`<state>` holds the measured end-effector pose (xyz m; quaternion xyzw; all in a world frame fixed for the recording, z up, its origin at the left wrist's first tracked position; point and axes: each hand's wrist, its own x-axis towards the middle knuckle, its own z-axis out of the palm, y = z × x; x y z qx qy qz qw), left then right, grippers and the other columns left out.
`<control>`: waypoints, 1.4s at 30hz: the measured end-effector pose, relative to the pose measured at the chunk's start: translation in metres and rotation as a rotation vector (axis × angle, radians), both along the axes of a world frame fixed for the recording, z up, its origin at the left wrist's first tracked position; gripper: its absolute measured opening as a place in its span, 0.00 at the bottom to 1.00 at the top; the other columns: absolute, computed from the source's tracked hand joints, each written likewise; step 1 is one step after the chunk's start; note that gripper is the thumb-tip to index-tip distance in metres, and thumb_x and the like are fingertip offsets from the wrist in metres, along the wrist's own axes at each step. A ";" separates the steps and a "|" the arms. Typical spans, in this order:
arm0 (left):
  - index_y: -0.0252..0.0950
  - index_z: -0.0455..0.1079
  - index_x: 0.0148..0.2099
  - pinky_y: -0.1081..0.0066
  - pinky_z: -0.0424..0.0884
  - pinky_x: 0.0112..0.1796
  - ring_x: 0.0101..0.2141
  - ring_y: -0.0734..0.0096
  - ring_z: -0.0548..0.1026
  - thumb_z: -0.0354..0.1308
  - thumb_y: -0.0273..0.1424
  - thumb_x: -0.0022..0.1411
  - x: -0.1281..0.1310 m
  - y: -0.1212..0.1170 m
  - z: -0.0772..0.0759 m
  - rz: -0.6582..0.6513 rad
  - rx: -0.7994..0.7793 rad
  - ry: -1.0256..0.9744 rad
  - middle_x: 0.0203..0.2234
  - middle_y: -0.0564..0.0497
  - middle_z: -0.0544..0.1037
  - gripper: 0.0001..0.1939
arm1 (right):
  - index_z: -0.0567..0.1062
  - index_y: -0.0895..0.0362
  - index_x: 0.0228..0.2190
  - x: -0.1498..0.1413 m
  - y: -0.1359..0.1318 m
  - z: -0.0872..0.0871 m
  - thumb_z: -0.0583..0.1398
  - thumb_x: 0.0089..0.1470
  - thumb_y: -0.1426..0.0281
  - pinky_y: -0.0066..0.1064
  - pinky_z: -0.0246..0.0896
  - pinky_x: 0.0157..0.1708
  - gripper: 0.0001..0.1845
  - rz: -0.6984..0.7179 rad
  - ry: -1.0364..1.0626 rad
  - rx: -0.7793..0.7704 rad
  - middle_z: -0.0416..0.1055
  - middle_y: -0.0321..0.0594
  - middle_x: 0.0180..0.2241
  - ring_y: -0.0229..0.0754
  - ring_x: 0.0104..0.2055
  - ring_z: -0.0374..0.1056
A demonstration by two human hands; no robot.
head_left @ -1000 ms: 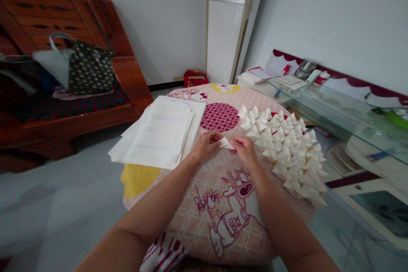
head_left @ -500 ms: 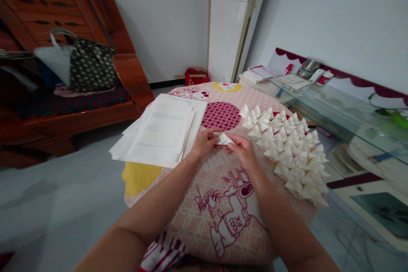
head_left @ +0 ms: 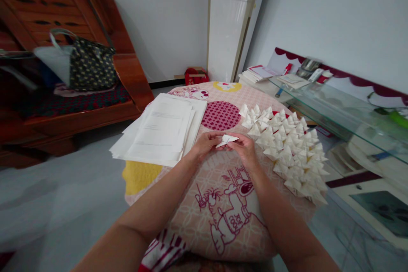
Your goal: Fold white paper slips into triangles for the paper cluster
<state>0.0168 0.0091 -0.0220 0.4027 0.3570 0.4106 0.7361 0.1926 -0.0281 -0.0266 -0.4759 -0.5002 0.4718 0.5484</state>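
A small folded piece of white paper [head_left: 227, 140] is held between both hands above the cloth-covered table [head_left: 210, 204]. My left hand [head_left: 205, 143] pinches its left side, and my right hand [head_left: 244, 146] grips its right side. Some fingers are hidden behind the paper. To the right of my hands stand rows of folded paper pieces [head_left: 287, 148] with pointed tips, packed closely together. Left of my hands lies a stack of printed white sheets [head_left: 162, 127], spread unevenly at the edges.
A wooden bench [head_left: 134, 76] with a dark patterned bag [head_left: 92, 66] stands at the left. Along the right runs a glass-topped cabinet [head_left: 344, 110] bearing papers and a metal container [head_left: 309, 68]. A tall white air conditioner [head_left: 228, 29] stands behind the table.
The folded paper has turned and tilted between my fingers, its right tip now higher. My fingers have shifted slightly around it; the paper stack and the rows of folded pieces stay put.
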 end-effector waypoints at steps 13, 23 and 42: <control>0.28 0.79 0.44 0.75 0.78 0.31 0.27 0.71 0.81 0.66 0.21 0.59 0.003 -0.002 0.003 -0.016 -0.068 0.028 0.30 0.43 0.84 0.10 | 0.79 0.54 0.49 -0.004 0.000 0.006 0.68 0.48 0.57 0.39 0.75 0.33 0.27 -0.004 -0.093 0.096 0.80 0.39 0.34 0.45 0.29 0.74; 0.27 0.78 0.42 0.75 0.77 0.31 0.26 0.71 0.80 0.68 0.21 0.56 0.004 -0.003 0.003 -0.011 -0.077 0.025 0.29 0.44 0.83 0.10 | 0.76 0.53 0.55 -0.005 -0.001 0.006 0.67 0.49 0.56 0.39 0.75 0.36 0.33 0.025 -0.107 0.090 0.80 0.41 0.36 0.45 0.32 0.75; 0.29 0.74 0.42 0.75 0.75 0.27 0.23 0.73 0.77 0.64 0.22 0.58 0.007 -0.009 0.011 0.037 -0.001 0.096 0.24 0.48 0.80 0.08 | 0.74 0.53 0.58 -0.004 0.000 0.001 0.68 0.49 0.59 0.39 0.75 0.40 0.35 0.089 -0.081 0.101 0.80 0.44 0.42 0.47 0.37 0.77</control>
